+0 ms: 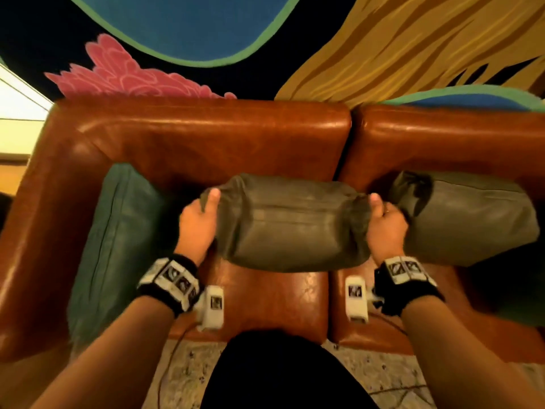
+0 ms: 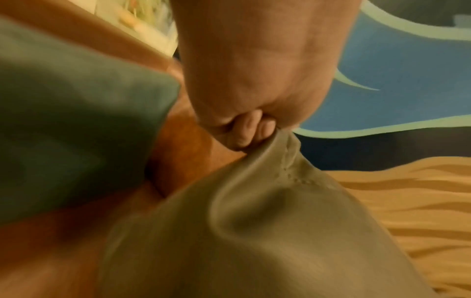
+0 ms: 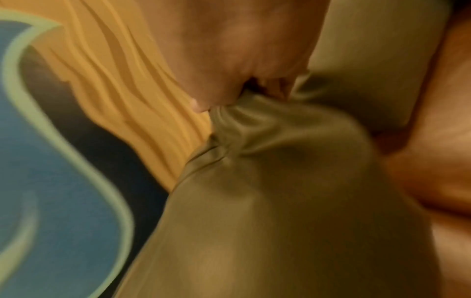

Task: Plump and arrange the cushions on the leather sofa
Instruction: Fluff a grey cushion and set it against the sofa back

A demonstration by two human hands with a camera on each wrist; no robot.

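Note:
I hold an olive-grey cushion (image 1: 290, 228) above the seat of the brown leather sofa (image 1: 206, 137). My left hand (image 1: 197, 222) grips its bunched left end, and the fingers pinch the fabric (image 2: 254, 161) in the left wrist view. At the other end my right hand (image 1: 383, 222) grips the gathered corner (image 3: 237, 117). A second olive-grey cushion (image 1: 469, 219) lies on the right seat against the backrest. A teal cushion (image 1: 118, 246) leans against the left armrest.
Behind the sofa hangs a large mural (image 1: 206, 31) in blue, pink and yellow. Bare seat leather (image 1: 280, 299) shows under the held cushion. A pale patterned rug (image 1: 188, 370) lies in front, and my dark clothing fills the bottom middle.

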